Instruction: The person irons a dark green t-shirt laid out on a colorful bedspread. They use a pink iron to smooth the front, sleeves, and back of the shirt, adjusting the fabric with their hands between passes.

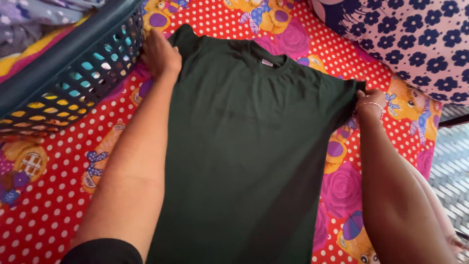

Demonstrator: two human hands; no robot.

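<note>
A dark green T-shirt (244, 146) is lying flat on the red dotted bedsheet (44, 215), small grey label (267, 62) at its far collar. The left hand (159, 55) is pressing its left sleeve beside the basket (73, 63); the right hand (370, 101) is pinching the right sleeve.

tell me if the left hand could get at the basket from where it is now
Probably yes: the left hand lies on the sleeve of the dark green t-shirt, right beside the blue basket, with nothing showing between them.
</note>
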